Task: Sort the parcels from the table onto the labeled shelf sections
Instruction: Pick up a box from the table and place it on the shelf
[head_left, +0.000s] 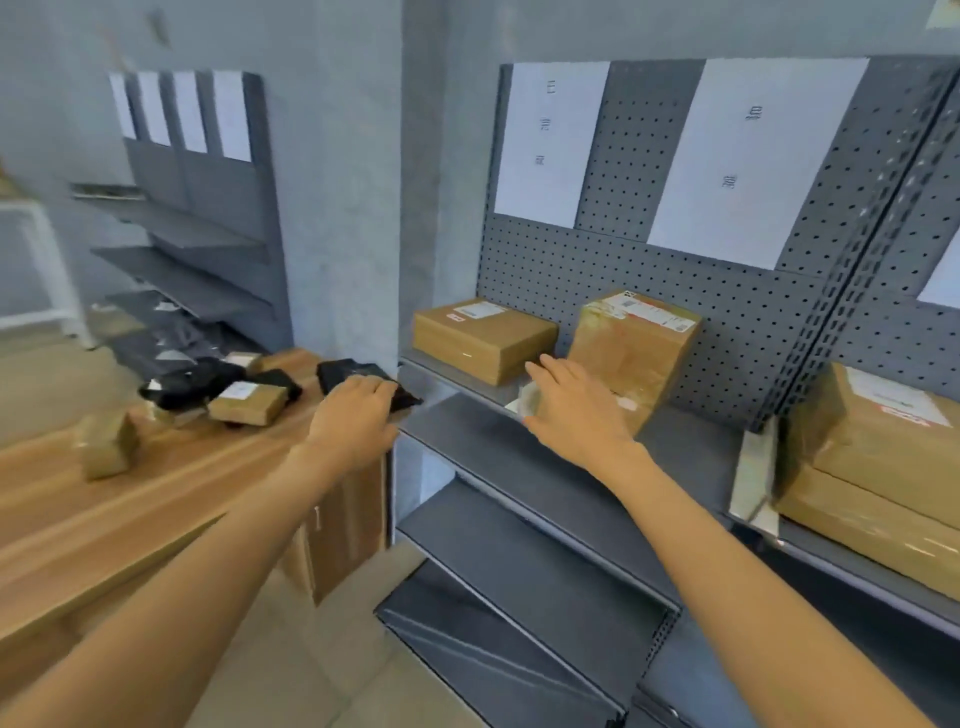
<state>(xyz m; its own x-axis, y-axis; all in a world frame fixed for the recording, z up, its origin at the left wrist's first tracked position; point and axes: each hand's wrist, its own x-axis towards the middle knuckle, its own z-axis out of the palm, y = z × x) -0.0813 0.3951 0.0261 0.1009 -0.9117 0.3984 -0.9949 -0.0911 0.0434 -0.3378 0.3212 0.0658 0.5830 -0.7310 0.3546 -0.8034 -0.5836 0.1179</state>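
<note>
Left hand (358, 410) is clamped on the black parcel (363, 382) at the wooden table's (156, 499) end; shelf (519, 457) sits just right. Right hand (566, 410) holds a small pale packet (530, 399), grip unclear.

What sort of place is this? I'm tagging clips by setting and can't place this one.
Probably a parcel sorting or mailroom area. Grey pegboard shelving carries paper section labels, taped cardboard boxes with shipping labels sit on the shelf, and more small parcels wait on a wooden table.
</note>
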